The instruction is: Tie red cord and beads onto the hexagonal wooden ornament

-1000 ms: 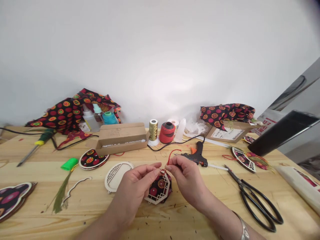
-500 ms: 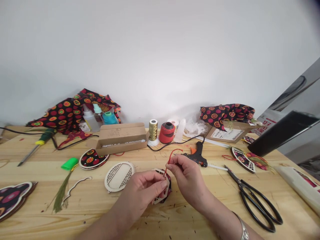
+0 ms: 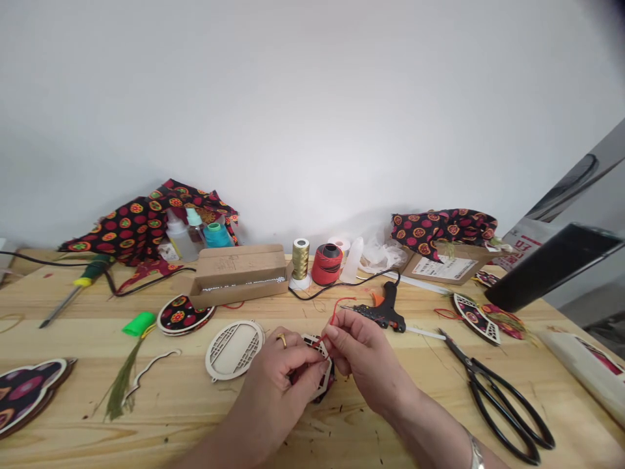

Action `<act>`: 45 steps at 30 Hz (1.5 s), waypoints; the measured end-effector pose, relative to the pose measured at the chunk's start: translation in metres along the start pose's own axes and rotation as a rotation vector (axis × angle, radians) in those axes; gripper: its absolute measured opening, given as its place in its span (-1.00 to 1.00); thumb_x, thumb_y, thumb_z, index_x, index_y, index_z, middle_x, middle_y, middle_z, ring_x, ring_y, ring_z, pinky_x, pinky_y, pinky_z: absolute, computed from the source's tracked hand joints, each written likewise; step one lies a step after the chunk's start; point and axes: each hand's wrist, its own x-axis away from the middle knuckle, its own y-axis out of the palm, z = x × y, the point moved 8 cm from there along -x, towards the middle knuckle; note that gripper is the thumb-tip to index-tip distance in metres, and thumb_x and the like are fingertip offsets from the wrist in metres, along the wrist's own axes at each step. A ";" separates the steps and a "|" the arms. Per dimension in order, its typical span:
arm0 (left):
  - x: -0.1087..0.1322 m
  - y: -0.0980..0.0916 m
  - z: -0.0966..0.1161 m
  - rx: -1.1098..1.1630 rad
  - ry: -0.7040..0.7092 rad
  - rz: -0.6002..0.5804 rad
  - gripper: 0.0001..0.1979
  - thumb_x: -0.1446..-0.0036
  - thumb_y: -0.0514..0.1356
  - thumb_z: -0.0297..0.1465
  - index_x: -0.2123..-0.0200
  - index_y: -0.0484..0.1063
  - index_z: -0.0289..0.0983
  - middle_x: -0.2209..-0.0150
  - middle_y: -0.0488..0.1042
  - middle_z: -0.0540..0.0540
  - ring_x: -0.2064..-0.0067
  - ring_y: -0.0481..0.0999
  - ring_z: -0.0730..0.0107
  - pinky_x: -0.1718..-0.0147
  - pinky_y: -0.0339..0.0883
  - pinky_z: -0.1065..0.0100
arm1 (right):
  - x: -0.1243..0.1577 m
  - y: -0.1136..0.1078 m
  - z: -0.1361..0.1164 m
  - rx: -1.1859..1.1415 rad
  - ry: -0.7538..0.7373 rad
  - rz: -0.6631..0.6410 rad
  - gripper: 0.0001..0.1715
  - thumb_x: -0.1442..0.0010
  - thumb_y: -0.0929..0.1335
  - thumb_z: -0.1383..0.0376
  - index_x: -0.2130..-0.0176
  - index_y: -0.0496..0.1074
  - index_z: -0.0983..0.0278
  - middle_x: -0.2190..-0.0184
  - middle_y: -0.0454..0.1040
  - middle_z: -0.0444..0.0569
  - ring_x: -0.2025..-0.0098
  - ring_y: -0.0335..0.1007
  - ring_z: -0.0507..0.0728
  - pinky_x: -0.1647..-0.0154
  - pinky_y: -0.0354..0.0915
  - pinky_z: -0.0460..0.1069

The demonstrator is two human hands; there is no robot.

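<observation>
My right hand [image 3: 364, 352] pinches a thin red cord [image 3: 335, 311], whose loose end sticks up above the fingers. Close beside it, my left hand [image 3: 288, 374] is closed, thumb and forefinger pressed together on the lower part of that cord. A gold-coloured ring sits on one left finger. Under the fingertips is a small ornament [image 3: 326, 385] with a pale wooden lattice and dark patterned fabric, partly hidden by my left hand. To the left lies a round pale wooden lattice frame [image 3: 235, 350].
A black glue gun [image 3: 385, 309] lies just beyond my right hand, black-handled scissors [image 3: 502, 397] to its right. Behind stand a red thread spool [image 3: 327, 264], a gold spool [image 3: 300, 259] and an open cardboard box [image 3: 239, 270]. A green tassel [image 3: 122, 384] and screwdriver [image 3: 73, 293] lie left.
My left hand has rolled over, bringing its ring into view, and its fingertips have moved to the cord. My right fingers have drawn in slightly lower. The view has shifted a little.
</observation>
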 end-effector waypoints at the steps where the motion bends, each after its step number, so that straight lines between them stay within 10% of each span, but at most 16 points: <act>1: 0.000 -0.004 0.000 -0.010 0.000 0.027 -0.82 -0.02 0.13 -0.40 0.56 0.49 -0.17 0.41 0.41 -0.10 0.24 0.33 0.20 0.24 0.16 0.26 | 0.000 -0.001 0.000 -0.005 0.000 0.006 -0.72 -0.03 0.31 0.20 0.54 0.16 0.29 0.70 0.12 -0.28 0.70 -0.11 -0.12 0.71 -0.15 -0.17; 8: 0.004 -0.025 -0.015 0.350 -0.178 0.262 -0.92 -0.08 0.09 -0.34 0.40 0.36 -0.17 -0.12 0.15 -0.04 -0.15 0.09 0.19 -0.03 0.04 0.25 | -0.001 -0.005 -0.004 0.141 -0.052 0.034 -0.75 -0.04 0.31 0.21 0.54 0.19 0.28 0.70 0.16 -0.25 0.67 -0.03 -0.09 0.69 -0.07 -0.16; 16: 0.003 0.016 -0.019 0.756 -0.348 -0.068 -0.76 -0.10 0.10 -0.32 0.14 0.36 -0.21 0.38 0.46 -0.03 0.36 0.40 0.40 0.34 0.28 0.41 | 0.001 -0.001 -0.004 0.215 -0.089 0.024 -0.80 -0.05 0.29 0.28 0.55 0.24 0.28 0.69 0.18 -0.25 0.66 0.02 -0.08 0.67 0.02 -0.17; 45: 0.004 0.022 -0.043 0.899 -0.534 -0.086 -0.88 0.09 0.27 -0.39 0.44 0.53 -0.34 0.58 0.41 -0.01 0.60 0.18 0.62 0.65 -0.04 0.53 | 0.002 -0.002 -0.007 0.326 -0.120 0.041 -0.88 0.02 0.32 0.38 0.56 0.29 0.30 0.65 0.29 -0.19 0.58 0.15 -0.04 0.57 0.12 -0.15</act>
